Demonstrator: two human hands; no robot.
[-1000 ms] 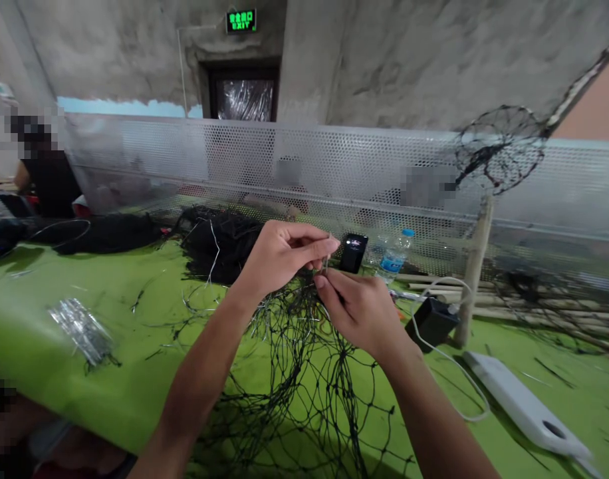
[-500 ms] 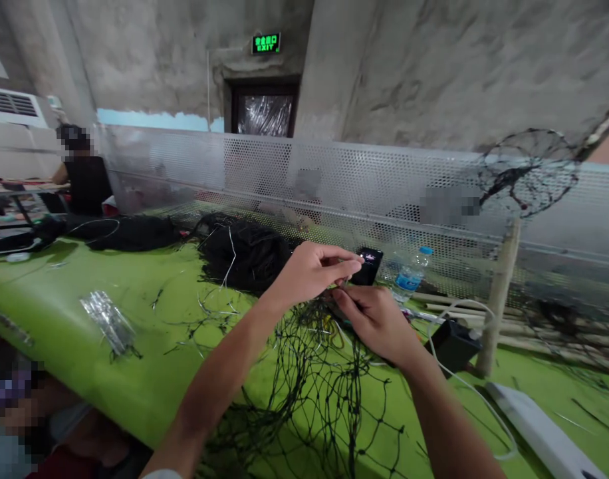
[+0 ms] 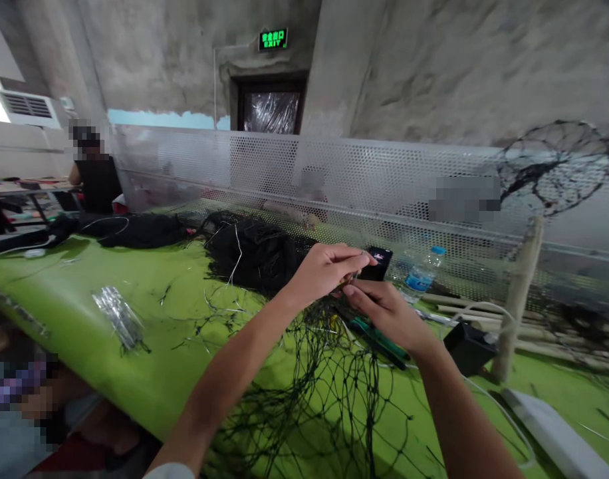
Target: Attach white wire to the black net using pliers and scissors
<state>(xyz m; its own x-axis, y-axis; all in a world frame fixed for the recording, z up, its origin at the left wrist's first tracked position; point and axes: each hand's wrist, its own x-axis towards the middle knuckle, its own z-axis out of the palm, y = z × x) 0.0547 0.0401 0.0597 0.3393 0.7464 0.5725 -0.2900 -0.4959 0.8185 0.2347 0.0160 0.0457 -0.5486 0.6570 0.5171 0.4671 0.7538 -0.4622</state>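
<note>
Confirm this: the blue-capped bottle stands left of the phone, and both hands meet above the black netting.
One part is wrong: in the head view, the blue-capped bottle stands right of the phone. The rest holds: the left hand and right hand meet above the black netting.

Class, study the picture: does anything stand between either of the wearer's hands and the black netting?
Nothing visible does. The left hand and right hand come together right at the gathered top of the black netting. The phone and bottle are beyond the hands.
</note>
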